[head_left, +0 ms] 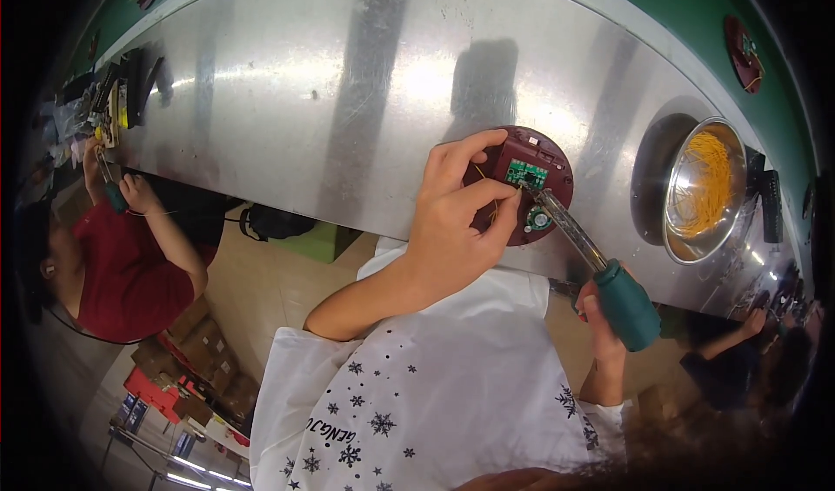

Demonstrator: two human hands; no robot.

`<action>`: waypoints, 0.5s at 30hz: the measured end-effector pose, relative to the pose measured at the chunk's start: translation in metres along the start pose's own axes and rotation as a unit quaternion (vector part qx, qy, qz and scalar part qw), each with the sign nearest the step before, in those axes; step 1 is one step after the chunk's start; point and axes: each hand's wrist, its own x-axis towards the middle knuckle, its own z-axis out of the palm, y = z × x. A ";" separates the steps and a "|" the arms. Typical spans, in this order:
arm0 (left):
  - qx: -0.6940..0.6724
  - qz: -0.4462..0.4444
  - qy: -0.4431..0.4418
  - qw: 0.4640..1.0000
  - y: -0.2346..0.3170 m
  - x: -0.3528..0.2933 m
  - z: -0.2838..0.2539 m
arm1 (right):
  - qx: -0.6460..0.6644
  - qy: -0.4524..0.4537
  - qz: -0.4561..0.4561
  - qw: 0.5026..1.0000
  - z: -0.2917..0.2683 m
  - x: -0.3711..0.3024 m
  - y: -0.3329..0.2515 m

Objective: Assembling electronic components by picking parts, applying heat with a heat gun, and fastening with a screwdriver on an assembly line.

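A round maroon plastic housing [561, 156] lies on the metal table in front of me. Inside it are a small green circuit board [524, 174] and a round component with a green ring [538, 220]. My left hand [457, 208] reaches over the housing's left side, thumb and index finger pinching a thin yellow wire [497, 204] at the board's lower edge. In my right hand [600, 324] is a soldering iron [628, 307] with a green handle. Its metal shaft slants up and left, and the tip is at the board beside my left fingertips; whether it touches is hard to see.
A steel bowl [668, 221] of yellow wires [703, 182] stands on the right, with a black part [771, 206] beyond it. Another maroon housing [744, 54] sits on the green surface past the table's far edge. Co-workers [130, 265] work at both sides; tools and parts clutter the left end.
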 end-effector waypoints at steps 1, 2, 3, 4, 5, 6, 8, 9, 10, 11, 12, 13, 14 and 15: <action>0.001 0.001 -0.002 1.000 0.000 0.000 0.000 | -0.022 -0.011 -0.020 1.000 -0.002 0.000 0.002; 0.002 0.000 -0.001 1.000 0.000 0.000 0.000 | -0.043 -0.022 -0.040 0.998 -0.003 0.001 0.003; 0.004 0.001 -0.002 1.000 0.000 0.001 0.000 | -0.043 -0.024 -0.040 0.998 -0.003 0.002 0.001; 0.006 0.002 -0.003 1.000 0.000 0.001 0.000 | -0.060 -0.023 -0.053 0.997 -0.003 0.004 -0.003; 0.006 0.000 -0.002 1.000 0.000 0.001 0.000 | -0.077 -0.023 -0.067 0.995 -0.002 0.006 -0.005; 0.000 -0.001 -0.004 1.000 0.001 0.000 0.000 | -0.077 -0.025 -0.066 0.995 -0.002 0.006 -0.004; -0.005 -0.004 -0.005 1.000 0.001 0.001 0.000 | -0.086 -0.027 -0.085 0.992 -0.003 0.007 -0.003; -0.006 -0.006 -0.008 1.000 0.002 0.001 -0.001 | -0.086 -0.029 -0.084 0.992 -0.002 0.008 -0.005; -0.007 -0.007 -0.011 1.000 0.002 0.001 -0.001 | -0.096 -0.028 -0.097 0.990 -0.001 0.010 -0.007; -0.007 -0.009 -0.010 1.000 0.002 0.002 -0.001 | -0.107 -0.026 -0.110 0.988 0.000 0.011 -0.010; -0.007 -0.010 -0.012 1.000 0.002 0.002 -0.001 | -0.108 -0.028 -0.110 0.988 0.000 0.013 -0.011; -0.007 -0.012 -0.015 1.000 0.001 0.002 -0.001 | -0.123 -0.037 -0.150 0.980 0.000 0.016 -0.013; -0.007 -0.011 -0.013 1.000 0.002 0.002 -0.001 | -0.138 -0.047 -0.192 0.971 0.000 0.017 -0.015; -0.009 -0.008 -0.010 1.000 0.002 0.002 -0.001 | -0.138 -0.047 -0.193 0.970 0.001 0.018 -0.017</action>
